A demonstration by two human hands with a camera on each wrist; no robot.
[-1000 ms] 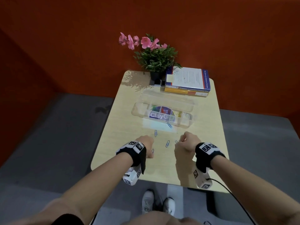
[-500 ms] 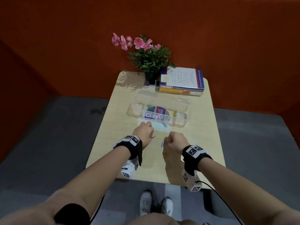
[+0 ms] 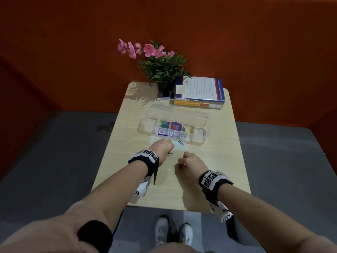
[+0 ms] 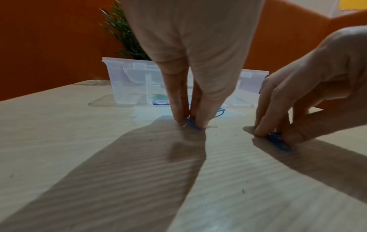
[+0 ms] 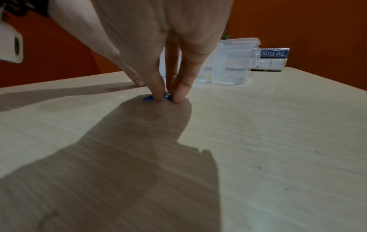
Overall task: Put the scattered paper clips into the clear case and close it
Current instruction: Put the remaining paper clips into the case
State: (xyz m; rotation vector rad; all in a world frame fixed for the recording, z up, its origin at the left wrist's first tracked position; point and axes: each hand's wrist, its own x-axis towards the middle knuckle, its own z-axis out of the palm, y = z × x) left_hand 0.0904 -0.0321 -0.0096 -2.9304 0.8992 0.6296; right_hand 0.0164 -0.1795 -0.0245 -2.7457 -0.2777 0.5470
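Sitting at the back of the table [image 3: 215, 161] are a potted plant with pink flowers [image 3: 160, 64] and a stack of books [image 3: 199, 94], both parked right behind the clear case [image 3: 173, 125], so the far side of the case is pretty boxed in. The case itself is lying open, lid tipped back toward the books, with a bunch of coloured clips already sitting in its compartments and a printed label showing through the front wall.

Both hands are working just in front of it. The left hand [image 3: 161, 147] is pointing straight down, fingertips [image 4: 179, 116] pinched narrow on a blue paper clip [image 4: 191, 124] that's lying flat on the table, with a silvery clip poking out right beside it. The right hand [image 3: 191, 164] is doing the same thing a little nearer the person, thumb and fingers pinching a second blue clip [image 5: 148, 98] against the wood. One more loose blue clip [image 3: 180, 142] is lying between the left hand and the case front, just beside the case.

The table is a pale wood-grain top with rounded corners, and the hands are throwing long shadows across it. Around it there's grey flooring and an orange-red wall, and the person's white shoes [image 3: 173, 232] are peeking out below the near edge.
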